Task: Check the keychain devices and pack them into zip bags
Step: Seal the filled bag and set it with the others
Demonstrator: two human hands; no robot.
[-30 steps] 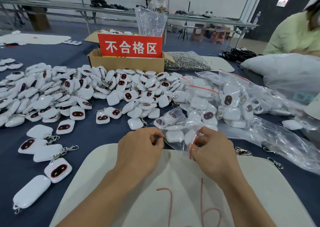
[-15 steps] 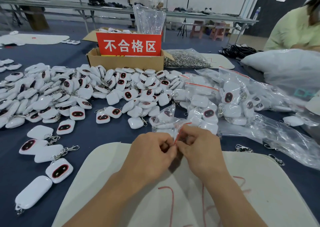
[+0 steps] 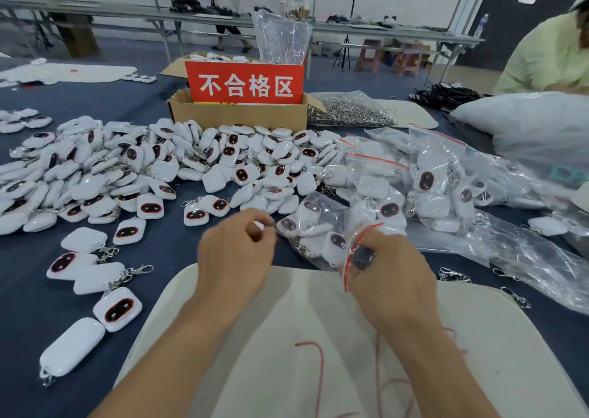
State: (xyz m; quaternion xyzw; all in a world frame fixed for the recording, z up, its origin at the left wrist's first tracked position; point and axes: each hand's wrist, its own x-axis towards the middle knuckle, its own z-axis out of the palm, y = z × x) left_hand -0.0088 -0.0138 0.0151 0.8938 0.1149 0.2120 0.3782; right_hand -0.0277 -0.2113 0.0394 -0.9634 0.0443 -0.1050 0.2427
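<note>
I log the right hand grasping the filled zip bag at its red seal. The left hand is curled just left of it; I cannot tell whether it holds anything.

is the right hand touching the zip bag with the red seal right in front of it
Touching. The head view shows the right hand pinching the zip bag at its red seal, with the clear plastic bunched against its fingers.
</note>
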